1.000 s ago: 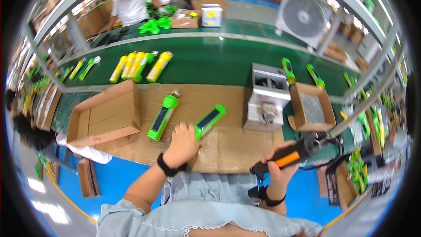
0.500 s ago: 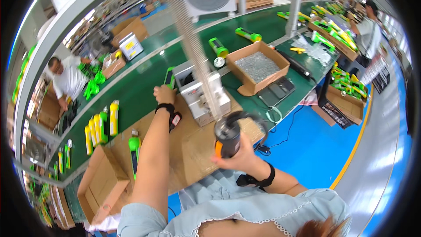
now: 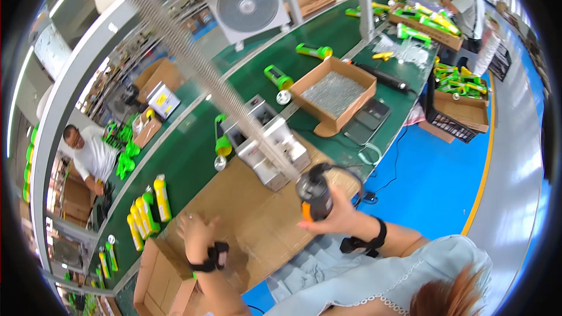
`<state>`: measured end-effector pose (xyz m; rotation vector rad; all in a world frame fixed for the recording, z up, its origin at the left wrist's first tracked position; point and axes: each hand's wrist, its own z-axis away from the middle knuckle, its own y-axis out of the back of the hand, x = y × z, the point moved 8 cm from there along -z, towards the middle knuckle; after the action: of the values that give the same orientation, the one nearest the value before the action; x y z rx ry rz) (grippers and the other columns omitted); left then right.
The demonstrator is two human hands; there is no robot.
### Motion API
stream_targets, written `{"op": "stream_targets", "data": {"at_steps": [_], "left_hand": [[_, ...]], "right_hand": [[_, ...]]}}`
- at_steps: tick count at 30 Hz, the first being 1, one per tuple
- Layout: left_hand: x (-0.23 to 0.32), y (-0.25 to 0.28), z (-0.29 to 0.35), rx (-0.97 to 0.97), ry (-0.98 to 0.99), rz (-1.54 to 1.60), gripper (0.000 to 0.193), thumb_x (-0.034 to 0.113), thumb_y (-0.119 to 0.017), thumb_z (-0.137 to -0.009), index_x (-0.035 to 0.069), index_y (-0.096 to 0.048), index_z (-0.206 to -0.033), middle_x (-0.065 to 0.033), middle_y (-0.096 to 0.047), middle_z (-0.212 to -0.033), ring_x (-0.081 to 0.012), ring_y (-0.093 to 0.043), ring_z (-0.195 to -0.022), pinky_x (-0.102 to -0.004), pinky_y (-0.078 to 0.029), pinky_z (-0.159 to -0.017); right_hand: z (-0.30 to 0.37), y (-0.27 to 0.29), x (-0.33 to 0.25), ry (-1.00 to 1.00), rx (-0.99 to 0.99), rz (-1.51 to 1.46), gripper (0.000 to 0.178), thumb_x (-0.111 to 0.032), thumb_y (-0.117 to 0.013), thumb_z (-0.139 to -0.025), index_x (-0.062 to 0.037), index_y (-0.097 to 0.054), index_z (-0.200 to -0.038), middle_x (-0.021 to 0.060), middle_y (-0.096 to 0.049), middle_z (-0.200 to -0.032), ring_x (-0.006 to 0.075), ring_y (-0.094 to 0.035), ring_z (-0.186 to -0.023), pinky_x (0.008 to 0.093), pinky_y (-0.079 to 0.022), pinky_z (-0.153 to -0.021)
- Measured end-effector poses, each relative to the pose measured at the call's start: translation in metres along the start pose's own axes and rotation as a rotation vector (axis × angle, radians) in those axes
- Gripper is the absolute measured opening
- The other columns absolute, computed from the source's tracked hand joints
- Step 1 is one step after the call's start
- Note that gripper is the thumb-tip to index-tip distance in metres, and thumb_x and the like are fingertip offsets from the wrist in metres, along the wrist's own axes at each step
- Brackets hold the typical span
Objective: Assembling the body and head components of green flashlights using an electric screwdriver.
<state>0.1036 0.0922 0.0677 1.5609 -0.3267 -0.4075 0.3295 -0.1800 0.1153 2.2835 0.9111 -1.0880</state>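
Right hand (image 3: 336, 215) curled round a black-and-orange power screwdriver (image 3: 314, 196), which hangs on a coiled hose (image 3: 196, 58) above the near right edge of the cardboard sheet (image 3: 257, 219). Left hand (image 3: 198, 235) over the sheet's left end, fingers loosely spread; contact with the sheet cannot be told. Open carton (image 3: 149, 266) at the sheet's left end, brown cardboard inside showing, part hidden by the forearm. Grey-white metal box (image 3: 284, 164) on the sheet's far right part; a green-and-yellow flashlight (image 3: 222, 140) stands just beyond the sheet, beside that box. Second carton (image 3: 313, 111), right of the sheet, filled with shiny, greyish, clear-looking plastic. Row of yellow flashlights (image 3: 139, 222) beyond the sheet's left end. Well right of the sheet: a long carton (image 3: 436, 35) heaped with green and yellow flashlights, and a floor carton (image 3: 471, 117) holding more of them. Its black panel (image 3: 448, 127) carries white print, too small to read. Far beyond the sheet: a white box (image 3: 163, 100) with a yellow label, writing not legible, and a small carton (image 3: 146, 134) beside it.
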Motion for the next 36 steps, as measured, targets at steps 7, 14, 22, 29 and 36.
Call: {"op": "stream_targets", "data": {"at_steps": [7, 14, 22, 29, 36], "left_hand": [[-0.041, -0.031, 0.136, 0.141, 0.026, 0.172, 0.053, 0.029, -0.07, -0.075, 0.023, -0.053, -0.125, -0.0249, -0.045, -0.11, -0.0391, -0.048, -0.095, -0.0443, -0.041, -0.082], [0.001, -0.022, 0.161, 0.063, -0.189, 0.619, 0.056, 0.007, -0.058, -0.082, 0.018, -0.045, -0.134, -0.0195, -0.056, -0.096, -0.0301, -0.057, -0.079, -0.0354, -0.047, -0.07], [0.043, -0.016, 0.134, 0.104, -0.178, 0.555, 0.055, 0.022, -0.078, -0.067, 0.007, -0.059, -0.117, -0.0091, -0.059, -0.067, -0.0252, -0.056, -0.058, -0.0343, -0.045, -0.055], [0.089, 0.008, 0.107, 0.292, -0.34, 0.339, 0.047, 0.033, -0.077, -0.065, 0.004, -0.066, -0.1, -0.0189, -0.054, -0.09, -0.0329, -0.053, -0.084, -0.0399, -0.041, -0.077], [0.1, -0.016, 0.089, 0.312, -0.499, 0.295, 0.037, 0.039, -0.064, -0.078, 0.004, -0.059, -0.09, -0.0108, -0.056, -0.084, -0.029, -0.051, -0.084, -0.041, -0.037, -0.075]], "right_hand": [[-0.033, -0.001, 0.02, -0.151, 0.018, -0.367, 0.055, -0.014, -0.083, -0.062, -0.0003, -0.049, -0.103, 0.0071, -0.059, -0.075, 0.0131, -0.058, -0.065, 0.0263, -0.048, -0.059], [-0.107, 0.017, 0.003, 0.211, 0.382, -0.264, 0.039, -0.019, -0.082, -0.068, -0.0034, -0.055, -0.092, -0.0001, -0.06, -0.076, 0.0072, -0.056, -0.067, 0.0222, -0.046, -0.06], [-0.133, -0.009, -0.004, 0.192, 0.369, -0.195, 0.035, -0.013, -0.075, -0.074, -0.0009, -0.052, -0.098, 0.0041, -0.056, -0.076, 0.0106, -0.055, -0.061, 0.0247, -0.046, -0.055], [-0.141, -0.015, 0.007, 0.067, 0.226, -0.143, 0.03, -0.014, -0.076, -0.074, -0.0013, -0.055, -0.09, 0.0022, -0.058, -0.07, 0.0095, -0.057, -0.058, 0.0233, -0.046, -0.055], [-0.094, -0.029, -0.001, -0.096, 0.072, -0.466, 0.031, -0.012, -0.076, -0.072, 0.0004, -0.054, -0.09, 0.0053, -0.059, -0.07, 0.0101, -0.057, -0.052, 0.0237, -0.047, -0.051]]}}
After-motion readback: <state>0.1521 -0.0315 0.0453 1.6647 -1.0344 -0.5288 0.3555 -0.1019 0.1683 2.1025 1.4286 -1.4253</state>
